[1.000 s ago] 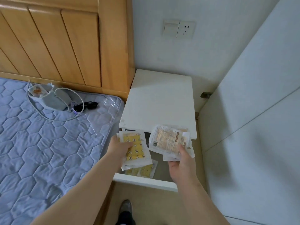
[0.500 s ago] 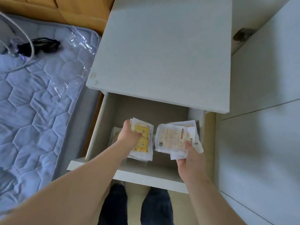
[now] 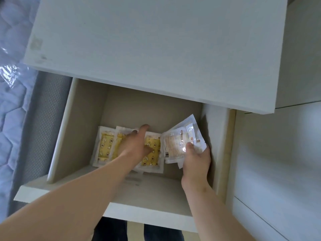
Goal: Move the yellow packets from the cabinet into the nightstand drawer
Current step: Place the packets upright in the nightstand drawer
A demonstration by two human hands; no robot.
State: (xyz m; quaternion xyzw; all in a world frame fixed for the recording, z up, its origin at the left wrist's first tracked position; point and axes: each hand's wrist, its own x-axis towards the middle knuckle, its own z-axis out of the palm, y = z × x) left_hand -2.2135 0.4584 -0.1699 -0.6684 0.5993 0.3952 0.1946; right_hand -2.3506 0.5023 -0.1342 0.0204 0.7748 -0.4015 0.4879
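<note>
Since 0.5 s ago the left hand (image 3: 133, 145) has been reaching deeper into the drawer (image 3: 152, 214), laying its packets down. 3 yellow packets (image 3: 104, 146) are lying side by side on the drawer floor, overlapping. The left hand is resting on them with fingers stretched flat, gripping nothing. The right hand (image 3: 196, 159) is pinching a tilted stack (image 3: 177, 145) of packets, pale sides up, near the drawer's right wall.
</note>
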